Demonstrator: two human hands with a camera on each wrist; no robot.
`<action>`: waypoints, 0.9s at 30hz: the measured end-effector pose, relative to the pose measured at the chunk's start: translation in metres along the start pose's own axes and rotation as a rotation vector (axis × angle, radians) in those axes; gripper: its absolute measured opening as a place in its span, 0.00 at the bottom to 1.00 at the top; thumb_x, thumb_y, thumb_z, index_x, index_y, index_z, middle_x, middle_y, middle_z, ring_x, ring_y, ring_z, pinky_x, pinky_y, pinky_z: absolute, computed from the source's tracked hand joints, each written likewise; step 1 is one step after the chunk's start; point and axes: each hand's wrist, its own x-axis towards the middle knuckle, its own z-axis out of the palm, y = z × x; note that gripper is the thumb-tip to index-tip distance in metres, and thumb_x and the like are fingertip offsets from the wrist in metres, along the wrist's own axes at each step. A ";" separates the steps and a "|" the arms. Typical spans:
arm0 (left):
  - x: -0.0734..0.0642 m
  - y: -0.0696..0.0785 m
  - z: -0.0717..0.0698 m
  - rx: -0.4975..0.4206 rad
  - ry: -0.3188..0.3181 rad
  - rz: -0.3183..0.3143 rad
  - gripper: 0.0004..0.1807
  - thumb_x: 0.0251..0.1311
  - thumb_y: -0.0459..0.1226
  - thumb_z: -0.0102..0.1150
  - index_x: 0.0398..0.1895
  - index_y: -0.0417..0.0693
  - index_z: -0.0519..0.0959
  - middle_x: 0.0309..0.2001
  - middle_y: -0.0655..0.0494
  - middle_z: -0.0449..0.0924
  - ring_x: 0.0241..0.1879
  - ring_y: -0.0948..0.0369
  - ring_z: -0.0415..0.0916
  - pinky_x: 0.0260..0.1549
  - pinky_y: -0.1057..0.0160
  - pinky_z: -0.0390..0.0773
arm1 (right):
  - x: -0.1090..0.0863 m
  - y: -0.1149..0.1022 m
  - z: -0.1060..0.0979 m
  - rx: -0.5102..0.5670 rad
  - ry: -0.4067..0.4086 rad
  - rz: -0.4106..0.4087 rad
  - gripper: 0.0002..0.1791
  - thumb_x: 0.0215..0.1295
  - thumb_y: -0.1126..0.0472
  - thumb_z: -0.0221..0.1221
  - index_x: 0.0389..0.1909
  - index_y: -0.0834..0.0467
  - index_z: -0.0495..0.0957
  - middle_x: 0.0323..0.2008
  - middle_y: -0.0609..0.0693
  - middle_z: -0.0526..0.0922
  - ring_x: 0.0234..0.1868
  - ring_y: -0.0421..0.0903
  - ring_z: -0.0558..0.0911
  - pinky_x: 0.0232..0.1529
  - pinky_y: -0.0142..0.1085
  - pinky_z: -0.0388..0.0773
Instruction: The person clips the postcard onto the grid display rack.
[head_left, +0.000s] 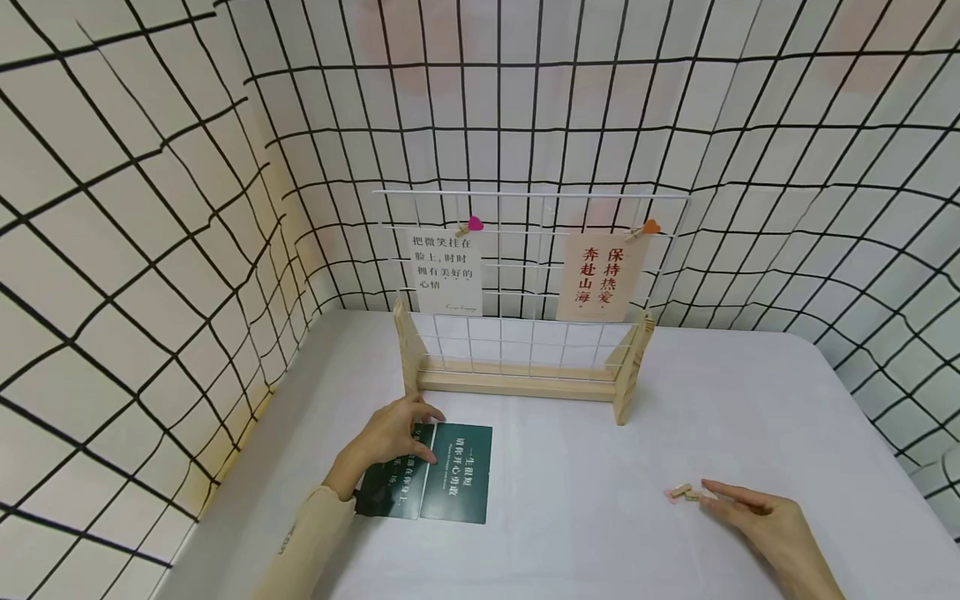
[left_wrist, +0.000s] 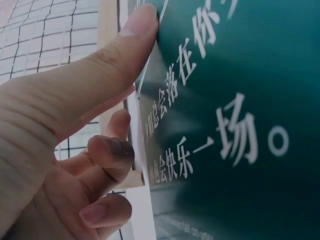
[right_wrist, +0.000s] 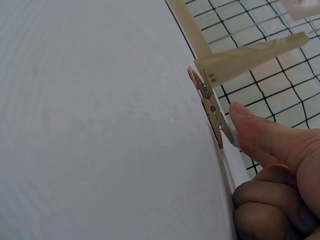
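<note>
The fingers of my left hand (head_left: 390, 433) are spread and relaxed over two dark green cards with white characters. One, the left card (head_left: 397, 492), is partly covered by my palm; the other, the right card (head_left: 461, 479), reaches out to the right of my thumb. My thumb tip lies over the seam between them, and I cannot tell whether it presses there.

The fingers of my right hand (head_left: 776, 521) are loose: forefinger and thumb stand apart, ungripped, just beside two small wooden clothespins (right_wrist: 210, 112), which lie together on the bench (head_left: 570, 500) left of my fingertips. A pink heart (right_wrist: 192, 76) shows on the pin farther from them.

Beyond both hands stands a wooden stand (head_left: 517, 385) holding a white wire grid (head_left: 532, 195). Ahead of my left fingers, a white card (head_left: 450, 287) hangs under a magenta heart clip (head_left: 476, 223); farther right, a pale pink card (head_left: 566, 300) hangs under an orange heart clip (head_left: 652, 226).
</note>
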 end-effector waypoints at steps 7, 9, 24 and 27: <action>0.001 0.001 0.002 -0.033 0.020 -0.012 0.32 0.34 0.44 0.89 0.48 0.51 0.86 0.42 0.54 0.81 0.39 0.61 0.74 0.41 0.59 0.76 | 0.001 -0.001 -0.001 -0.015 0.002 0.036 0.36 0.63 0.38 0.69 0.63 0.58 0.81 0.51 0.27 0.87 0.46 0.10 0.71 0.43 0.17 0.75; 0.001 0.001 0.003 -0.037 0.021 -0.012 0.32 0.34 0.45 0.89 0.47 0.50 0.85 0.42 0.55 0.80 0.38 0.62 0.73 0.39 0.61 0.75 | 0.002 -0.001 -0.001 -0.012 0.006 0.030 0.35 0.64 0.38 0.68 0.63 0.58 0.82 0.50 0.29 0.88 0.46 0.11 0.72 0.43 0.18 0.76; 0.002 0.021 0.016 -0.041 0.079 -0.131 0.34 0.28 0.45 0.91 0.41 0.49 0.80 0.43 0.56 0.78 0.40 0.60 0.75 0.44 0.55 0.79 | 0.003 -0.002 0.001 -0.036 0.081 0.114 0.31 0.58 0.39 0.73 0.56 0.55 0.87 0.20 0.36 0.71 0.29 0.36 0.67 0.34 0.27 0.72; 0.001 0.025 0.017 -0.038 0.096 -0.124 0.35 0.28 0.44 0.92 0.41 0.49 0.80 0.42 0.56 0.78 0.38 0.62 0.73 0.41 0.58 0.77 | 0.003 -0.003 0.002 -0.037 0.095 0.119 0.30 0.57 0.39 0.74 0.54 0.55 0.88 0.19 0.36 0.67 0.25 0.37 0.65 0.30 0.32 0.68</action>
